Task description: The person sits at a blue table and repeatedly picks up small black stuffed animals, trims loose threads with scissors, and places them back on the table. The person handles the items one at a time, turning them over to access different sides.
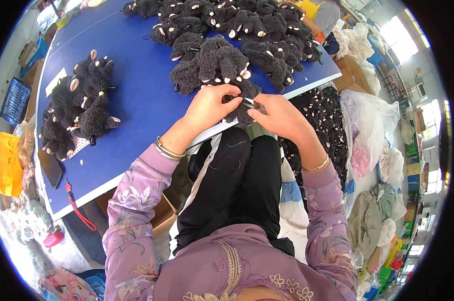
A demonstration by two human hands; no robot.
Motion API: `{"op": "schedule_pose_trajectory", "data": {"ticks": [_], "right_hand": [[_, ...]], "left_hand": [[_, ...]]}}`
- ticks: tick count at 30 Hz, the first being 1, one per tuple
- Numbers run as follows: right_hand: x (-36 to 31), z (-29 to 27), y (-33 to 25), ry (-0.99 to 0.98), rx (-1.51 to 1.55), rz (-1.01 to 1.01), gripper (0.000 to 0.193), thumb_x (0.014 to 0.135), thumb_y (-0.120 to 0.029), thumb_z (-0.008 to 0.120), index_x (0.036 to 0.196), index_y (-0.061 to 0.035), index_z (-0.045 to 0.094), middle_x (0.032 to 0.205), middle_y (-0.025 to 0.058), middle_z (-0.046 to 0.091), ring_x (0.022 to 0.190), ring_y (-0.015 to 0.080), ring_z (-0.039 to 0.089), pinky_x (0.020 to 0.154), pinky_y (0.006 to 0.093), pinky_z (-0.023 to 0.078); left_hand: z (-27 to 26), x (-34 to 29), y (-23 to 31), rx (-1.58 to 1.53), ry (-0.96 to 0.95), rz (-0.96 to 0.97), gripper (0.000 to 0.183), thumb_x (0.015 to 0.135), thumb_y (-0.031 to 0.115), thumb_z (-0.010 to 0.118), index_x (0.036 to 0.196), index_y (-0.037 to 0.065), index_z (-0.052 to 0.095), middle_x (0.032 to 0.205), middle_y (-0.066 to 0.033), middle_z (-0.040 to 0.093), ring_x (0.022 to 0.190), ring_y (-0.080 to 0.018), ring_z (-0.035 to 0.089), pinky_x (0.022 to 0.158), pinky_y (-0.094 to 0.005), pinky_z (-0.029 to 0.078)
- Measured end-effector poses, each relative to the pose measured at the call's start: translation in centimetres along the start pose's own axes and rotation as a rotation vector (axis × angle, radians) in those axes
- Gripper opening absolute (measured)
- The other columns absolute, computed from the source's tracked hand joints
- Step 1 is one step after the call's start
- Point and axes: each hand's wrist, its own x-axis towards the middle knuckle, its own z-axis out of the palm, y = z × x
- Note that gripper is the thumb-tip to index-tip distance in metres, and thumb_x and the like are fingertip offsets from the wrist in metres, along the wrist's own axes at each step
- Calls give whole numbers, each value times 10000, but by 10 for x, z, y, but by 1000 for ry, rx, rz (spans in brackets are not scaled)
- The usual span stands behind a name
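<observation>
At the table's near edge, a black curly plush toy lies between my hands. My left hand is closed in a pinch at the toy's left side; whether a thread is also caught between the fingertips is too small to see. From the right, my right hand grips a small pair of metal thread snips, its blades pointing left toward the pinched spot. Just beyond, a heap of similar black plush toys with pale pink parts covers the far part of the table.
On the blue table, another cluster of black plush toys lies at left, near a dark phone with a red strap. More plush pieces fill a container at right. Another person's arm shows at the far side.
</observation>
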Motion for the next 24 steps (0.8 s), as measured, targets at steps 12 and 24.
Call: {"op": "schedule_pose_trajectory", "data": {"ticks": [12,24], "right_hand": [[2,-14,-21,-39,21,152,382,865,-325,583,806,52,598,764,230,612,745,397,601,665,445,459],[10,4,-7,-5,-224,49,349,885,-286,561,781,42,615,754,227,606,758,399,598,682,458,466]], "left_hand": [[-2,2,-4,60,-9,25,130,863,114,619,901,-3,662,734,-107,650,632,-139,579,598,-293,473],[1,6,-5,68,52,6,187,907,167,548,876,-17,549,753,-213,631,720,-379,632,629,-423,484]]}}
